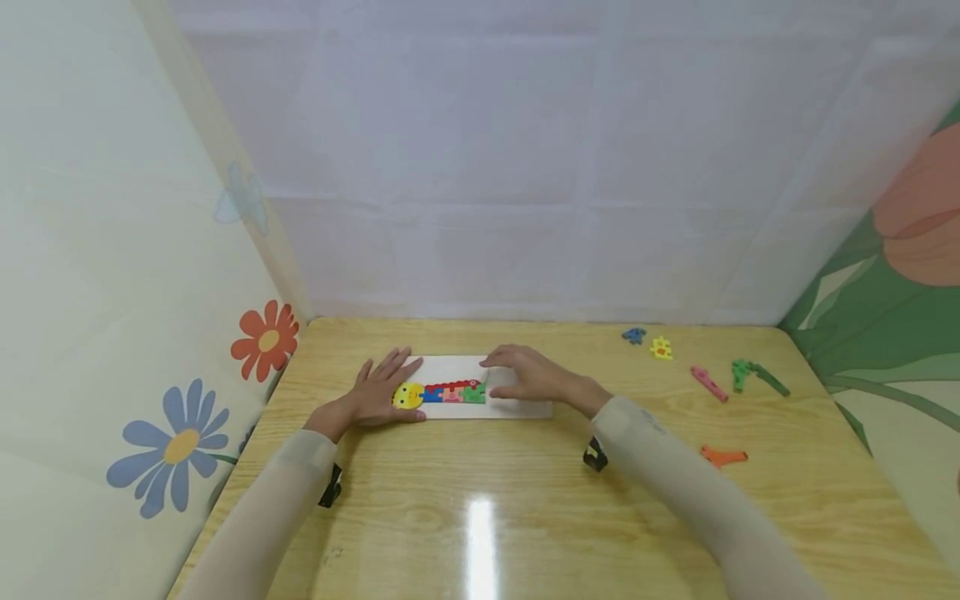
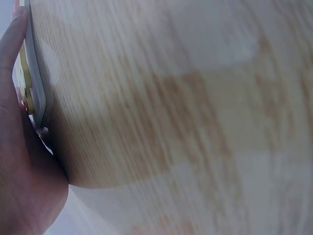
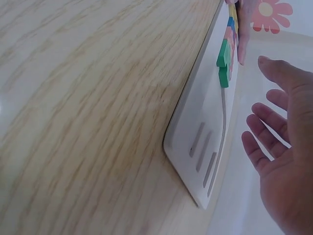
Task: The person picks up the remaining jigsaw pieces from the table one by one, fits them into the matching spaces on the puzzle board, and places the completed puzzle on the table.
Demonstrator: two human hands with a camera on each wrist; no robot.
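A white puzzle board (image 1: 528, 409) lies flat on the table, with a row of joined coloured pieces on its left part. A yellow face piece (image 1: 408, 396) is at the left end, then blue and pink ones, and a green piece (image 1: 475, 396) at the right; red runs along their top. My left hand (image 1: 371, 396) rests on the board's left end, fingers spread, thumb along the near edge. Over the board's right part, my right hand (image 1: 528, 375) hovers beside the green piece. Its palm and relaxed fingers (image 3: 269, 120) hold nothing in the right wrist view.
Loose puzzle pieces lie on the right of the table: blue (image 1: 633, 336), yellow (image 1: 662, 348), pink (image 1: 708, 383), green (image 1: 741, 375), dark green (image 1: 770, 379) and orange (image 1: 723, 457). The board's right end has narrow slots (image 3: 200, 152). A white curtain (image 1: 465, 183) hangs behind the table.
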